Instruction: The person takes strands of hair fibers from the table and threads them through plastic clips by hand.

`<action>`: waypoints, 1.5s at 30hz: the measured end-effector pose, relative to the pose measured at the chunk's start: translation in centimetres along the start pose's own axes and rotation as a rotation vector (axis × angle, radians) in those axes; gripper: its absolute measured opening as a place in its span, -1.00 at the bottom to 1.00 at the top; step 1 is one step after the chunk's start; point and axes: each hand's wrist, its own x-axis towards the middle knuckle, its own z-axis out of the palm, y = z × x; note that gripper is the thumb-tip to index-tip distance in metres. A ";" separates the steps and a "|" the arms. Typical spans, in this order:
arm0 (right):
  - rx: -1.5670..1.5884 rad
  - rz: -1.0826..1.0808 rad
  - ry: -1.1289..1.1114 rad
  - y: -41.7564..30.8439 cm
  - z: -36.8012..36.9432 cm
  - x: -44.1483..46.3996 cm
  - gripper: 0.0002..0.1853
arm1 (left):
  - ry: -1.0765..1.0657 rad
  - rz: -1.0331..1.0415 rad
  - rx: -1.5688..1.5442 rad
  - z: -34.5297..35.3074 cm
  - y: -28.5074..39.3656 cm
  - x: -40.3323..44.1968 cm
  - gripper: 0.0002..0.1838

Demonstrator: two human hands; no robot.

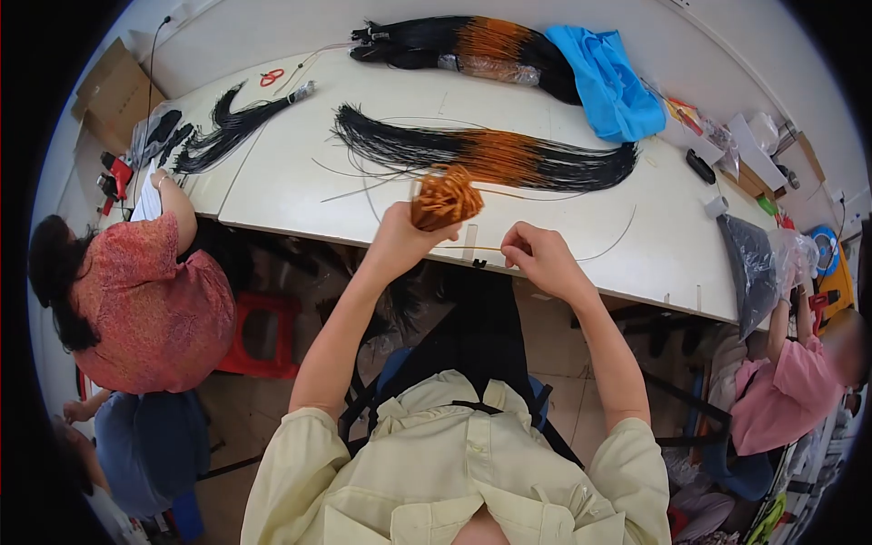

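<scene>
My left hand point(402, 240) is wrapped round a bundle of folded orange strands point(446, 197), their looped ends facing up. My right hand point(545, 258) pinches a thin wire point(481, 248), whose orange stretch runs across toward my left hand. A dark length of it seems to curve off to the right of my right hand. Just beyond my hands lies a long spread of wires point(495, 156), black at both ends and orange in the middle. A few loose strands stick out of it toward my left hand.
At the back of the white table point(436, 100) lie thicker wire bundles point(490, 41) and a blue cloth point(609, 82). Black wires point(232, 127) and red scissors point(272, 77) are to the left. Co-workers sit at left point(154, 295) and right point(786, 395). A tape roll point(717, 207) sits right.
</scene>
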 end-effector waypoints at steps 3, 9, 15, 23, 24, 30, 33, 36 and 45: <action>-0.004 0.029 -0.021 0.7 0.5 0.2 -0.90 | -0.106 -0.025 0.181 1.2 -1.4 1.1 -0.74; 0.274 0.109 0.037 2.5 0.3 0.5 -0.88 | -0.232 -0.050 0.219 2.0 -3.5 1.3 -0.71; 0.299 0.061 0.233 3.8 0.2 0.3 -0.88 | -0.190 -0.133 0.215 2.1 -3.8 1.0 -0.71; -0.094 -0.101 0.183 2.5 2.9 0.0 -0.92 | -0.156 -0.174 0.144 1.3 -4.0 0.8 -0.76; -0.064 -0.085 0.178 2.6 3.0 0.1 -0.93 | -0.145 -0.195 0.143 1.0 -4.1 0.7 -0.76; -0.021 -0.099 0.212 2.9 3.4 0.2 -0.95 | -0.171 -0.228 0.218 -1.4 -4.9 0.4 -0.76; -0.022 -0.102 0.219 2.9 3.5 0.3 -0.95 | -0.165 -0.251 0.261 -1.5 -4.1 0.3 -0.77; -0.022 -0.103 0.221 2.8 3.5 0.2 -0.96 | -0.160 -0.249 0.256 -1.5 -4.6 0.3 -0.77; -0.017 -0.112 0.226 2.1 3.9 -0.2 -0.97 | -0.128 -0.186 0.219 -0.1 -3.5 0.1 -0.79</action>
